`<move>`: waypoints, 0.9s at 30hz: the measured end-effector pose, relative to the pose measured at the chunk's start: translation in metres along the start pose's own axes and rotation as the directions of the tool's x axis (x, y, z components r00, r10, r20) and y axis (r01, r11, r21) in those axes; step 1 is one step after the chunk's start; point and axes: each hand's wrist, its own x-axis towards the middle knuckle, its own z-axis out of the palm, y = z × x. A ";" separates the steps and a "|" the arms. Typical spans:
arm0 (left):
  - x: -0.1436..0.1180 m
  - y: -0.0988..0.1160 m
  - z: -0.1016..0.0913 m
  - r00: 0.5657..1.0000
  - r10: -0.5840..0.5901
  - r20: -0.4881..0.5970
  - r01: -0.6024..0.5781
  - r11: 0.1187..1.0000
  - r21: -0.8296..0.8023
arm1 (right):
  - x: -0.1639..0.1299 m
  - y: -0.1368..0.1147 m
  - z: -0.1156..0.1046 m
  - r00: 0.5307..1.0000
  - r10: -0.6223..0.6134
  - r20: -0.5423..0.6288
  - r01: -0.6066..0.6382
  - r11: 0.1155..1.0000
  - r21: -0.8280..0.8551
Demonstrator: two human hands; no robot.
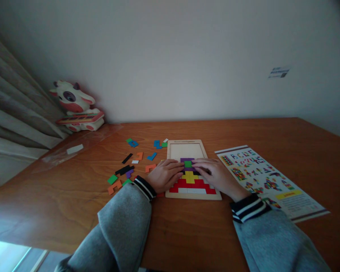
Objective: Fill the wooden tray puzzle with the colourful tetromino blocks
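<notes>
A wooden puzzle tray (173, 144) lies on the brown table, its lower half filled with red, white, yellow, purple and green pieces. My left hand (166, 175) rests flat on the tray's left side, fingers reaching a small green piece (188, 164). My right hand (215, 174) lies on the tray's right side, its fingertips touching the same green piece from the other side. Both hands press down with fingers extended; neither lifts anything. The upper part of the tray is bare wood.
Several loose coloured pieces (130, 166) lie scattered left of the tray. A printed pattern sheet (268, 179) lies to the right. A cow-shaped toy (75, 107) stands at the far left corner, by a curtain. A clear plastic bag (73, 149) lies near it.
</notes>
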 end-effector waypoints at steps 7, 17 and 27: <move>0.001 0.001 -0.002 0.999 0.001 -0.047 -0.003 0.999 -0.032 | 0.002 -0.004 0.000 0.993 0.078 -0.084 -0.064 0.985 0.162; -0.012 -0.018 -0.034 0.962 -0.057 -0.266 0.068 0.997 0.034 | -0.004 0.007 0.000 0.962 0.137 -0.235 -0.104 0.984 0.148; -0.020 -0.013 -0.019 0.984 -0.046 -0.172 0.072 0.986 0.148 | -0.010 0.011 0.002 0.970 0.149 -0.194 -0.126 0.984 0.127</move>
